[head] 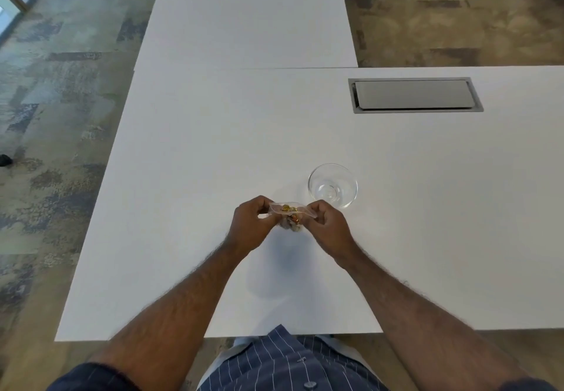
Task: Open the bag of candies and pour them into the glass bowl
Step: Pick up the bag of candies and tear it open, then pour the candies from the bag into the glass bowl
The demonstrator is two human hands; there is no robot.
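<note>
fingers of the left hand (248, 222) and right hand (328, 225) pinched the clear candy bag (288, 209) between them; gold candies (288, 207) showed inside, glass bowl (332, 186) just beyond.

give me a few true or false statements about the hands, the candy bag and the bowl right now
1. Both hands grip the candy bag. True: the left hand and the right hand pinch its two ends.
2. The glass bowl holds candies. False: it is empty.
3. The bowl sits to the left of the hands. False: it stands beyond the right hand.
4. Gold-wrapped candies show through the clear bag. True.
5. The bowl rests on the white table. True.
6. The bag lies flat on the table. False: it is held up.
</note>
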